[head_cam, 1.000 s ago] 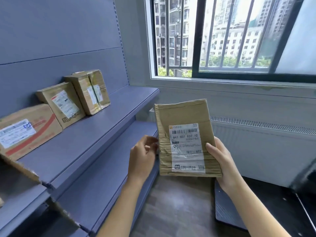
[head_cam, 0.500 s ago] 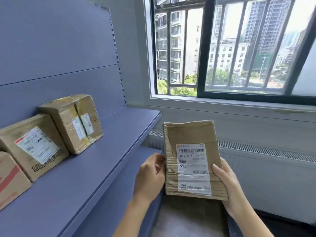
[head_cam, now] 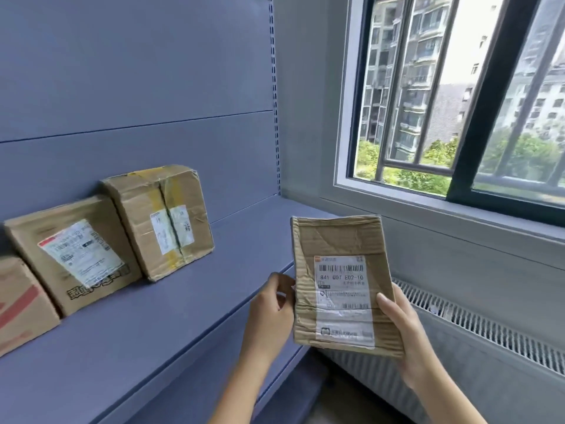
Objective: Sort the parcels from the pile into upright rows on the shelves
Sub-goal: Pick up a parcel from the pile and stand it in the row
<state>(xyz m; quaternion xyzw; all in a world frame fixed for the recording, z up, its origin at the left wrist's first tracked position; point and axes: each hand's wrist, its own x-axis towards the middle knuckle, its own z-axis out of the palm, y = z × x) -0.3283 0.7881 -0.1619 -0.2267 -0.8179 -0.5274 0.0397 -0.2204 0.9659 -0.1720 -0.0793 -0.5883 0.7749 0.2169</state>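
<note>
I hold a flat brown cardboard parcel upright in front of me, its white barcode label facing me. My left hand grips its left edge and my right hand holds its lower right side. It hangs just off the front right end of the blue shelf. On that shelf three parcels lean against the back panel in a row: a taped box, a labelled box to its left, and one with red stripes cut off at the frame's left edge.
A window with bars fills the upper right, and a white radiator runs under its sill. A lower blue shelf shows beneath my arms. The shelf's blue back panel rises on the left.
The view has tilted up and the shelf row has slid right and nearer. The parcel stays upright in both hands, now closer to the shelf's right end.
</note>
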